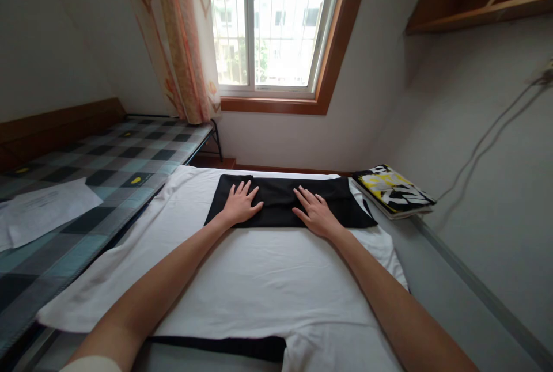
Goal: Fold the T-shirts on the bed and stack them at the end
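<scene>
At the near edge, a dark strip (242, 346) shows from under the hem of a white shirt (259, 285), above a bit of the pale bench (432, 280). The shirt is spread over most of the bench, lightly creased, its left part reaching out toward the bed. Both bare forearms extend forward over it, and a pale sleeve edge (93, 364) shows at the left one.

Farther along, a folded black cloth (276, 202) lies crosswise on the far part of the shirt, a broad flat band with its right end near the shirt's edge. The left hand (242, 205) rests palm down on its left portion, fingers spread, grasping nothing. The right hand (314, 208) lies likewise on the right portion, flattened and released, with a stretch of black between the two.

Just beyond the cloth's right end sits a flat stack (393, 190) with black, yellow and white print; whether it is fabric or paper I cannot tell. To the left, a bed with a checked mattress (142, 156) runs alongside, carrying white paper sheets (52, 211).

At the back, a flowered curtain (184, 44) hangs left of a brown-framed, barred window (280, 26). On the right wall are a cable (484, 136) and, higher up, a wooden shelf (479, 21).
</scene>
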Tool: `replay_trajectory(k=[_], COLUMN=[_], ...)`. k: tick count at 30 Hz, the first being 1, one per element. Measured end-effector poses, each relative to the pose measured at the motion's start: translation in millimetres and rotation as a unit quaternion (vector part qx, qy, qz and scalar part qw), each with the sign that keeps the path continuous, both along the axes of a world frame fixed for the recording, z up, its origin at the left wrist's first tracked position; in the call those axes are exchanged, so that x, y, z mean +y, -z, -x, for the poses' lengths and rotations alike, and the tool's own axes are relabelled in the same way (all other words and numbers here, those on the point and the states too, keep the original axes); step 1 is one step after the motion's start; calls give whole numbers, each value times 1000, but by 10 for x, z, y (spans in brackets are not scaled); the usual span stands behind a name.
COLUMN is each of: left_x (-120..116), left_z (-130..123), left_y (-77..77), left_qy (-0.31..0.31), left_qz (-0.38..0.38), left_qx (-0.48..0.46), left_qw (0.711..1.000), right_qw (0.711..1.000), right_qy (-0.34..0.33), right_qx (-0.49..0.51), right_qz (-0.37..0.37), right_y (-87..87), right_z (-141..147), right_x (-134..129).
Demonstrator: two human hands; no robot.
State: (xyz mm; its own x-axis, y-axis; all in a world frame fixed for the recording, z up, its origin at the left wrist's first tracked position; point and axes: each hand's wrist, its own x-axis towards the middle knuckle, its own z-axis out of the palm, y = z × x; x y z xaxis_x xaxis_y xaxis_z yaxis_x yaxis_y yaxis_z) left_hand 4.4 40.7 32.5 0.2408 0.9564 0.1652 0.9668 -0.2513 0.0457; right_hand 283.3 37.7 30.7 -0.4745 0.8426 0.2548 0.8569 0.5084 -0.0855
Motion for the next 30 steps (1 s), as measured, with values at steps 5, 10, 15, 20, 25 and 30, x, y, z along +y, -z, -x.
replay_trajectory(k=[5, 10, 15, 20, 25, 30], left_x=[-21, -22, -27, -25, -7, -7], left_z=[-5, 2, 6, 14, 22, 13], left_y=[-39, -32, -44, -43, -2, 8], left_qy=[-2, -3, 0, 4, 5, 0], left_qz=[12, 10, 11, 10, -3, -10], left_qx=[0, -6, -10, -17, -22, -22], left_qw=[1000, 1000, 1000, 1000, 1000, 1000], right_qw=[996, 984, 962, 941, 911, 896], right_qy=[53, 152, 259, 336, 409, 434], right_qx=[-33, -51, -14, 34, 50, 56], right_qz=[57, 77, 84, 4, 5, 75], right_y=[30, 2, 31, -38, -173, -216], right_z=[-120, -332, -601, -748, -830, -938], right_x=[74, 138, 199, 177, 109, 178])
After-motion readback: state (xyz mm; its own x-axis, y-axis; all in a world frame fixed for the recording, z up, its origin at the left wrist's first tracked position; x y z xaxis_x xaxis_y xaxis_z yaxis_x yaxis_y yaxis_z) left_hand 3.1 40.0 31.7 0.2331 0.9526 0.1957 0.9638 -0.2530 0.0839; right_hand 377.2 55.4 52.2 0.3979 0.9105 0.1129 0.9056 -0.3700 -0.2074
